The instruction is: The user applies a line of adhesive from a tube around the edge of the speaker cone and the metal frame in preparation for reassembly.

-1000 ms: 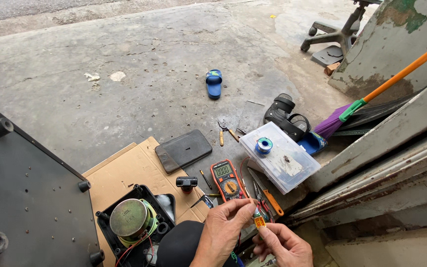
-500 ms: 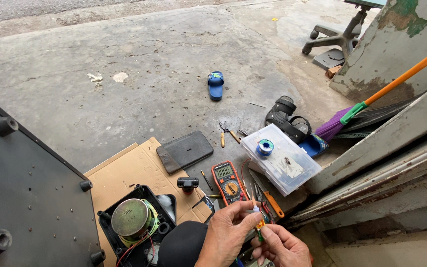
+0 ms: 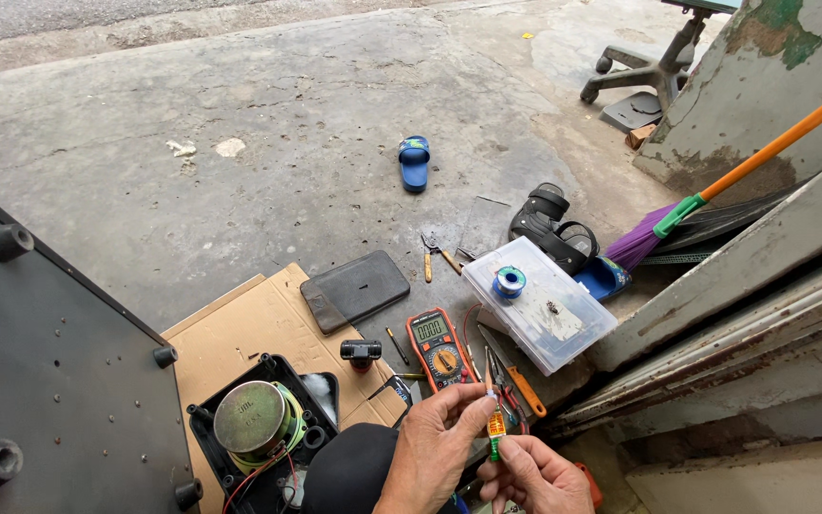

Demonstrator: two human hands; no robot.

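Observation:
My left hand [image 3: 435,440] and my right hand [image 3: 537,476] meet at the bottom centre of the head view. Between their fingertips they pinch a small orange and green part [image 3: 497,428] with a thin lead sticking up. Just beyond the hands lies an orange multimeter [image 3: 439,347] on the concrete floor. To its right, tools with orange handles [image 3: 522,388] lie beside the hands. A black speaker frame with a round metal magnet [image 3: 251,417] sits on cardboard to the left of my knee.
A clear plastic box [image 3: 544,309] carries a blue solder spool [image 3: 509,282]. A large black panel [image 3: 40,381] fills the left side. Further off lie a dark flat case [image 3: 354,288], pliers [image 3: 427,255], a blue slipper [image 3: 414,162], black sandals [image 3: 554,224] and a purple broom [image 3: 658,233]. A metal door frame stands at the right.
My hands have risen slightly and drawn together around the small orange and green part. The view has shifted a little; nothing else moved.

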